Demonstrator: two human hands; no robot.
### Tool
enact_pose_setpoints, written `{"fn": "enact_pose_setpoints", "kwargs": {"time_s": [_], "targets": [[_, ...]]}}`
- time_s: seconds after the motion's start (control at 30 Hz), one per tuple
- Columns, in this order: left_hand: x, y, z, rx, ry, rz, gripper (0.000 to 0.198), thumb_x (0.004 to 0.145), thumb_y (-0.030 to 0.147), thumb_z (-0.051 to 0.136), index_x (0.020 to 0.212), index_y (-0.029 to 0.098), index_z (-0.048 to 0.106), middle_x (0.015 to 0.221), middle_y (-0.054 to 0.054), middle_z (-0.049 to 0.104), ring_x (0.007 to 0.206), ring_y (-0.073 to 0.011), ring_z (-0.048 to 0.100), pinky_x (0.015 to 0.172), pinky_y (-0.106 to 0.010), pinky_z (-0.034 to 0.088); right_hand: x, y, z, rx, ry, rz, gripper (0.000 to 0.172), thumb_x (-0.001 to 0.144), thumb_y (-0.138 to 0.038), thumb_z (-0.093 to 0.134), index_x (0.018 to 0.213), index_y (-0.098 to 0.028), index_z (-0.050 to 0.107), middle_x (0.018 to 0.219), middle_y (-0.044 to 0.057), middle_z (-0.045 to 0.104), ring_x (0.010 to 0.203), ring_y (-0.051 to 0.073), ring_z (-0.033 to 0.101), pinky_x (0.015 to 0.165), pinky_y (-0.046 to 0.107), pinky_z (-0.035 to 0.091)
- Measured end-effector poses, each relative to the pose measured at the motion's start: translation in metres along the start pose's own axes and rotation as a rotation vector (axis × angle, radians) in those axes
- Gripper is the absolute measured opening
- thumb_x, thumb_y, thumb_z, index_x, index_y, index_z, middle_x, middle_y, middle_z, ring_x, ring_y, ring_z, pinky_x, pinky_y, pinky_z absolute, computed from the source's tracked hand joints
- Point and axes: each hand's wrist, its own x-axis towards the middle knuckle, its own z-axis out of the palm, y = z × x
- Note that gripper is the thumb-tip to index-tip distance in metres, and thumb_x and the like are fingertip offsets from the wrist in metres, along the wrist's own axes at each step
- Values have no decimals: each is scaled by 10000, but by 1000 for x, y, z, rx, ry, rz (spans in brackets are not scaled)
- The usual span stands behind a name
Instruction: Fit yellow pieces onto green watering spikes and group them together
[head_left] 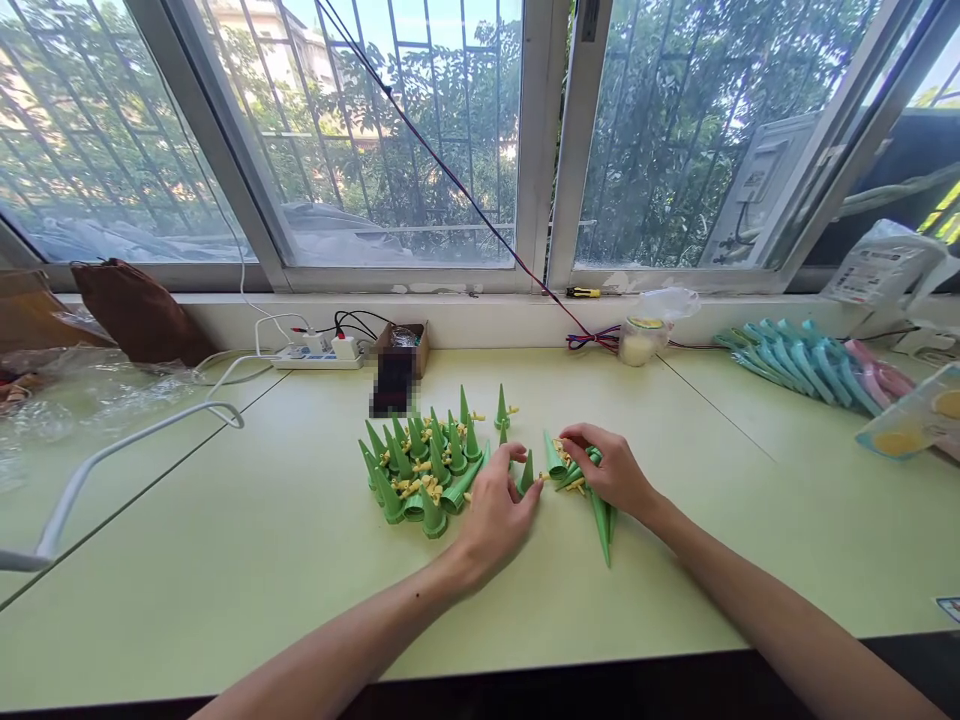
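Several green plastic cones with ribbed bases and small yellow pieces lie in the middle of the table. My left hand [496,512] curls around an upright green cone [527,472], its thumb and fingers on either side of the base. To its left stands a dense cluster of cones [433,515], mostly upright, with a few tipped over. My right hand [611,470] is closed in a pinch above a smaller heap of cones lying on their sides, including a long cone [601,525]. What its fingertips hold is hidden. Just left of them is a tilted cone [553,457].
The pale green table [300,560] runs below a window. Behind the cones are a small cardboard box [422,345], a power strip [319,357] and a jar [640,343]. Teal curved pieces [802,360] lie at right; a white metal tube [112,455] and plastic film lie at left.
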Motion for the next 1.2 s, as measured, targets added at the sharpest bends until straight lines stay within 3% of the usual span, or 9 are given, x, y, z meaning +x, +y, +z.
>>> {"fn": "enact_pose_setpoints", "kwargs": {"time_s": [0.2, 0.43, 0.6, 0.77, 1.2], "targets": [[2, -4, 1, 1, -3, 40, 339, 841, 253, 641, 1164, 197, 555, 1059, -47, 673, 543, -102, 521, 629, -288, 452, -1, 1, 2, 18, -38, 10, 283, 1032, -362, 485, 872, -211, 664, 730, 24, 672, 653, 177, 614, 636, 298, 505], [1, -9, 1, -75, -76, 104, 117, 921, 242, 512, 1022, 202, 554, 925, -10, 655, 524, -90, 494, 585, -252, 407, -3, -1, 2, 17, -26, -8, 193, 989, -338, 559, 908, -201, 669, 809, 49, 720, 683, 181, 645, 629, 292, 519], [4, -11, 2, -169, 2, 43, 146, 944, 310, 524, 1037, 199, 536, 875, 4, 608, 516, -82, 469, 555, -237, 375, -4, -6, 1, 4, -62, -50, 120, 964, -293, 589, 947, -206, 670, 796, 33, 714, 701, 178, 666, 685, 301, 543], [7, -8, 3, -261, 39, 0, 193, 944, 368, 537, 1026, 194, 514, 887, 8, 585, 525, -72, 478, 544, -227, 382, -5, -10, 1, 21, -105, -92, 113, 961, -256, 577, 923, -207, 672, 770, 23, 684, 682, 164, 639, 645, 284, 520], [4, -7, 3, -303, -9, 15, 201, 940, 371, 566, 1024, 192, 529, 904, 18, 576, 466, -26, 387, 483, -209, 251, -7, -8, 4, 55, -186, -110, 153, 995, -284, 563, 1006, -202, 692, 794, 40, 672, 715, 170, 601, 665, 296, 481]]}}
